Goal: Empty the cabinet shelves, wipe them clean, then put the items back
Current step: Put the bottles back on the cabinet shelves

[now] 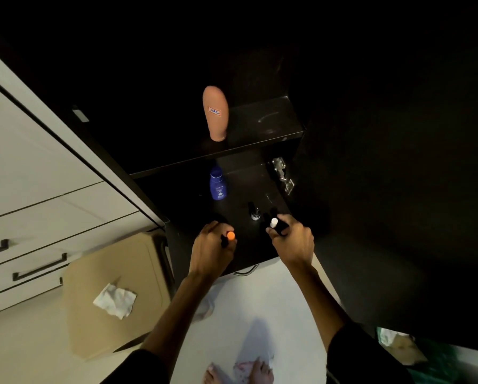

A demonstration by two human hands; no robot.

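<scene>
A dark open cabinet has two shelves in view. On the upper shelf (265, 120) stands a peach bottle (215, 113) with a small label. The lower shelf (243, 178) carries a blue bottle (217, 184) and a small dark bottle (255, 212). My left hand (211, 249) grips a small dark bottle with an orange end (230, 235) over the lower shelf's front. My right hand (292, 238) grips a small dark bottle with a white end (274, 222) at the shelf's front right.
A tan stool (105, 273) with a crumpled white cloth (115, 299) stands at lower left. White drawers with dark handles (38, 268) lie to the left. A metal hinge (282, 174) sits on the cabinet's right wall. My bare feet (240, 372) are on the white floor.
</scene>
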